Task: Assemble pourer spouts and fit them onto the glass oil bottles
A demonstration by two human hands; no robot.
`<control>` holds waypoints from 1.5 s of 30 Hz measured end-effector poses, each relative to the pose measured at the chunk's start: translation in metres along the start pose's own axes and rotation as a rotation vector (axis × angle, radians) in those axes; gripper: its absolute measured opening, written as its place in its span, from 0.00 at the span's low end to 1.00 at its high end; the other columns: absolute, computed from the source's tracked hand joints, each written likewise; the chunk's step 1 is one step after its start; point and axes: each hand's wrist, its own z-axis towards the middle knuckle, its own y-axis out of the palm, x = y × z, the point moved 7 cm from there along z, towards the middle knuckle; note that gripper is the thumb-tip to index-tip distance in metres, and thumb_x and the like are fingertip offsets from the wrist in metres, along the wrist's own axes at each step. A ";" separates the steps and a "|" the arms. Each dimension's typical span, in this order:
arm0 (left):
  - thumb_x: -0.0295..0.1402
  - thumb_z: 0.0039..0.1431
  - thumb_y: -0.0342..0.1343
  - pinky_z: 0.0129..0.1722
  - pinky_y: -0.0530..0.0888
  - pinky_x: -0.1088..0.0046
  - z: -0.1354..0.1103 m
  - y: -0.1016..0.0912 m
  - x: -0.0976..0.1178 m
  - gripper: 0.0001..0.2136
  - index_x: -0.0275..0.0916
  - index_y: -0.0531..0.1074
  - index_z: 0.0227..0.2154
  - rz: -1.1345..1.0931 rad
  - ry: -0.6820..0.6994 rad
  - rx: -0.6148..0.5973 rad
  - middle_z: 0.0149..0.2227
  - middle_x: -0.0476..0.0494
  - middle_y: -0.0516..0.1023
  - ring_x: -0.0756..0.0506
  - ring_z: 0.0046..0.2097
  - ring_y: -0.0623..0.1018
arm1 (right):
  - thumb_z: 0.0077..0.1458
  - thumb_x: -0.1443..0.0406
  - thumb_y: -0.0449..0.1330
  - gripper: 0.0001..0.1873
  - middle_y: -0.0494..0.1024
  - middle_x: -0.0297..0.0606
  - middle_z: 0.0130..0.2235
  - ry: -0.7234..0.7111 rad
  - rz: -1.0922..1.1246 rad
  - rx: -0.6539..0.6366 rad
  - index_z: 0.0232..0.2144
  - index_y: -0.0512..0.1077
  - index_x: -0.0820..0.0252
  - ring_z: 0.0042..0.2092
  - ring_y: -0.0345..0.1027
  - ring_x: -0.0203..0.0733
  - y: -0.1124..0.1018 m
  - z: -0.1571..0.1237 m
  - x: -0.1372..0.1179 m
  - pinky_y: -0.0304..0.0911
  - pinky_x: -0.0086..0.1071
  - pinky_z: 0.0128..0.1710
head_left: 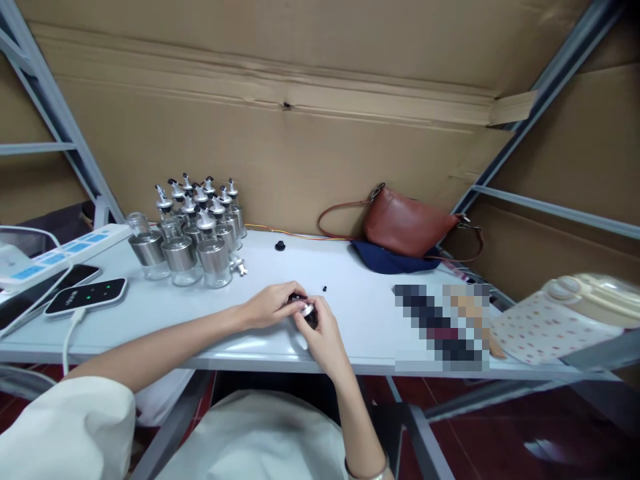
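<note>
Both of my hands meet over the near middle of the table. My left hand (275,305) pinches one side of a silver-and-black pour spout (307,311). Closed on its other side is my right hand (323,333); the fingers cover much of the spout. Beyond the hands lie a small black cap (325,289) and a black stopper (280,246). To the left stand several glass bottles (214,257) with steel sleeves, most topped with silver pour spouts. The front-left bottle (149,250) has no spout on it. A loose silver spout (240,267) lies beside the group.
A power strip (75,250), a phone (55,287) and a white-rimmed device (87,297) with a cable occupy the left side. A brown handbag (407,223) rests on dark blue cloth (395,260). At right are a blurred patch and a dotted bag (535,327). Cardboard (300,147) walls the back.
</note>
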 end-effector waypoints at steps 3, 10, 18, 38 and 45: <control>0.44 0.61 0.46 0.35 0.68 0.73 0.002 -0.002 -0.006 0.15 0.37 0.64 0.41 0.051 -0.061 0.006 0.33 0.46 0.73 0.49 0.33 0.72 | 0.50 0.63 0.58 0.09 0.66 0.36 0.36 0.014 -0.008 0.036 0.34 0.62 0.57 0.39 0.63 0.41 -0.003 0.000 0.003 0.60 0.35 0.41; 0.59 0.57 0.40 0.30 0.65 0.72 0.001 0.007 0.006 0.26 0.38 0.65 0.30 0.408 0.016 -0.003 0.25 0.46 0.72 0.46 0.28 0.73 | 0.50 0.66 0.55 0.06 0.61 0.33 0.32 -0.018 -0.117 -0.030 0.31 0.59 0.56 0.32 0.60 0.40 0.004 -0.001 0.000 0.59 0.33 0.33; 0.57 0.59 0.36 0.28 0.65 0.74 0.000 0.002 0.013 0.28 0.36 0.66 0.37 0.446 0.134 0.060 0.26 0.47 0.74 0.48 0.27 0.75 | 0.47 0.68 0.56 0.05 0.60 0.32 0.30 0.027 -0.214 -0.117 0.24 0.62 0.57 0.30 0.61 0.38 0.009 0.000 -0.004 0.60 0.32 0.32; 0.36 0.68 0.29 0.32 0.59 0.70 0.001 0.005 0.015 0.24 0.36 0.66 0.24 0.776 0.363 0.111 0.21 0.47 0.71 0.50 0.24 0.67 | 0.60 0.58 0.51 0.09 0.74 0.39 0.34 -0.019 -0.322 -0.204 0.36 0.63 0.57 0.35 0.65 0.45 0.015 -0.009 -0.005 0.59 0.34 0.33; 0.32 0.68 0.31 0.33 0.56 0.67 0.001 0.006 0.016 0.23 0.36 0.67 0.23 0.716 0.317 0.092 0.20 0.48 0.70 0.51 0.22 0.63 | 0.59 0.58 0.52 0.09 0.74 0.39 0.33 -0.021 -0.325 -0.202 0.35 0.62 0.57 0.35 0.66 0.46 0.015 -0.009 -0.003 0.60 0.34 0.33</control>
